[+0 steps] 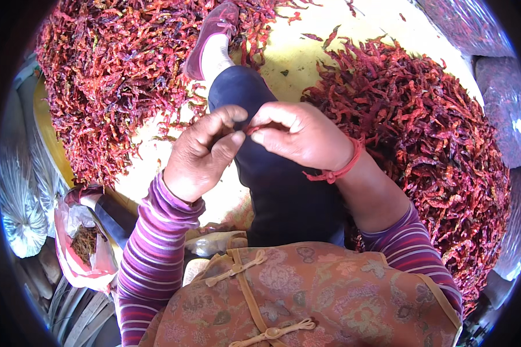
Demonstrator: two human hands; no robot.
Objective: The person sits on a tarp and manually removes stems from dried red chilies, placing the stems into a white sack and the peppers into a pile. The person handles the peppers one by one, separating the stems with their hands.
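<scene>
Over my bent knee, my two hands meet in front of me. Between the thumb and fingertips of my right hand (301,135) is a small piece of dried red chili (252,129). A red cord bracelet (336,172) circles that wrist. My left hand (206,147) faces it from the left, its index finger raised and its thumb tip close to the chili piece. Whether the left fingers pinch anything is hidden. A large heap of dried red chilies (421,130) lies on the right, and a second chili heap (121,82) spreads at the upper left.
Both heaps lie on a pale yellowish sheet (293,73). Filled clear plastic bags (506,104) line the right edge. On the left stand tied plastic bags (21,212) and an open pink-and-white bag (63,243) with brown fibrous stuff inside. My shoe (212,37) touches the left heap.
</scene>
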